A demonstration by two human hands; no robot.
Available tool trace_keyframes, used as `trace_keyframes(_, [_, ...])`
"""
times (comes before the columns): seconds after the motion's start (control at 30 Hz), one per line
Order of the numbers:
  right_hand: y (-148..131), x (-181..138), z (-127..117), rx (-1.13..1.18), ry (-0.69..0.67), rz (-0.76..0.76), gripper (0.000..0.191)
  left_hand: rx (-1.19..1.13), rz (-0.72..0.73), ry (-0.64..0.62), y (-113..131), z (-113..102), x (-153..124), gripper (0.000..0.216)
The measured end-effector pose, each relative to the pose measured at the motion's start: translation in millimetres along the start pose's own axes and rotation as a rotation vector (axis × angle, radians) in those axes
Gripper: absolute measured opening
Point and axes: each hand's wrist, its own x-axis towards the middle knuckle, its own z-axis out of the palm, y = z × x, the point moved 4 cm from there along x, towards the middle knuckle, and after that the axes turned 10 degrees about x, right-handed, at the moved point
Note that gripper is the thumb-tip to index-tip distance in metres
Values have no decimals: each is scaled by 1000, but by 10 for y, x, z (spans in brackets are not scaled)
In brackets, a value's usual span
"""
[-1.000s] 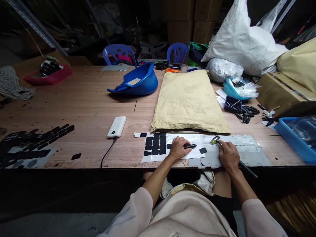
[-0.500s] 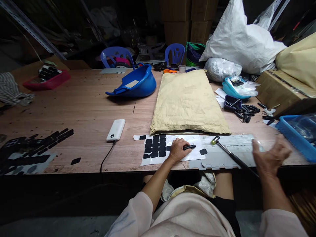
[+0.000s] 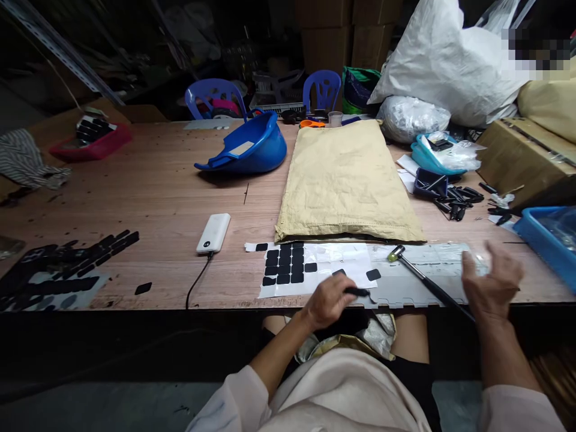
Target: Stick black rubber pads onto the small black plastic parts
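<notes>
My left hand (image 3: 329, 301) is closed on a small black handle-shaped piece (image 3: 357, 291) at the table's front edge; a thin curved bit shows at its right end. Just beyond lies a white sheet (image 3: 324, 258) with rows of black rounded stickers (image 3: 284, 262), and a few separate ones on it. To the right, a small hammer (image 3: 423, 278) with a black grip and a yellowish face rests on a grey mat (image 3: 405, 294). Over the mat's right end my right hand (image 3: 492, 282) hovers with fingers spread, slightly blurred, and I see nothing held in it.
A tan paper sack (image 3: 346, 186) lies beyond the sheet. Left of it are a white power bank (image 3: 213, 233) with a cable and a blue scoop-shaped basin (image 3: 254, 147). Black handle pieces (image 3: 456, 201) are heaped at right, near a blue tray (image 3: 549, 240). A person is partly visible behind.
My left hand has drawn back from the sheet toward the table's front edge with the black piece, uncovering stickers. My right hand has stayed nearly in place, its fingers shifting.
</notes>
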Motion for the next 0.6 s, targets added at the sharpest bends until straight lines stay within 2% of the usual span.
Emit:
trace_keyframes(0.07, [-132,-136,309,39,-156,-2,59,11,19,-143,150,124,-309,25])
trace_keyframes(0.1, [-177,-208,430,50,-217,26,58,67,-35,-212,180,197,-451,24])
trace_keyframes(0.2, [-253,-381,650,21,-342,111,60,272,-368,-430,94,399,-774,22])
trace_keyframes(0.3, [-285,-433,707,-10,-396,121,59,400,-682,-655,-84,527,-913,25])
trace_keyframes(0.4, [-292,-369,637,47,-337,106,67,437,-779,-738,-190,582,-876,32])
trace_keyframes(0.5, [-210,-238,388,41,-150,134,87,410,-725,-727,-198,598,-816,33])
trace_keyframes(0.6, [14,-53,-23,-44,56,187,104,346,-601,-695,-115,585,-843,29])
